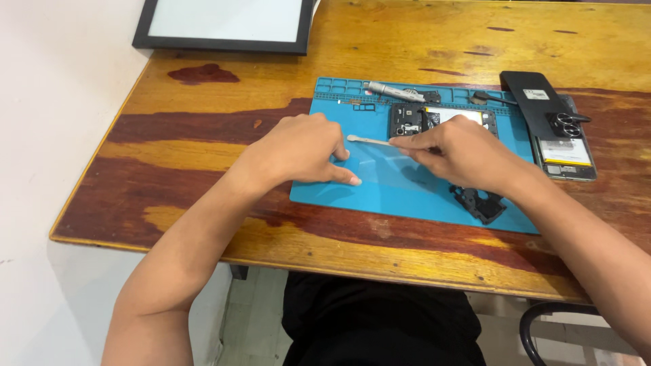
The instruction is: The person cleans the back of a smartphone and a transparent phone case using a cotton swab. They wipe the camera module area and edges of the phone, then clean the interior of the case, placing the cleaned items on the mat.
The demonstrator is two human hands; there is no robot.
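Blue silicone work mat (380,196) serves as the landmark on the wooden table (203,156). Nearest the person, at the mat's front right edge, lies a black plastic frame piece (480,203), just below the right wrist. Over the mat's left part, the left hand (298,150) rests fingers-down, loosely curled, pressing the surface and gripping nothing. The right hand (461,152), over the mat's middle, pinches a thin metal spudger (369,141); its long axis runs left to right, the flat tip pointing toward the left hand and just above those fingers. Behind the hands, toward the mat's far edge, sits an opened phone body (434,118), partly hidden by the right hand, which is nearer to it.
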